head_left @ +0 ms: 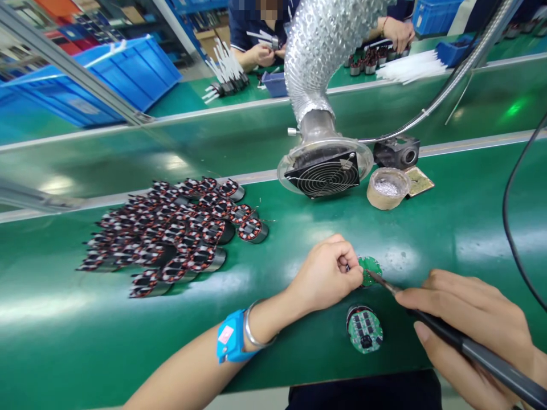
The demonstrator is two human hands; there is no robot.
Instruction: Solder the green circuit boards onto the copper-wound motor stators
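My left hand [331, 270] is closed in a pinch at the left edge of a round green circuit board [371, 267], its fingertips partly hiding that edge. In my right hand [478, 324] is a black-handled soldering iron [453, 337], its tip touching or just over the board. Closer to me, a second round circuit board [364, 330] with black components sits on top of a motor part, apart from both hands. A blue wrist strap [234, 336] and a metal bangle are on my left wrist.
Many motor stators [179, 228] stand grouped on the left of the green table [273, 341]. A fume extractor [325, 165] hangs at the back, beside a solder pot [387, 188] and an iron stand [397, 151]. A black cable [510, 228] curves down at right. Co-workers' hands [261, 55] work across the bench.
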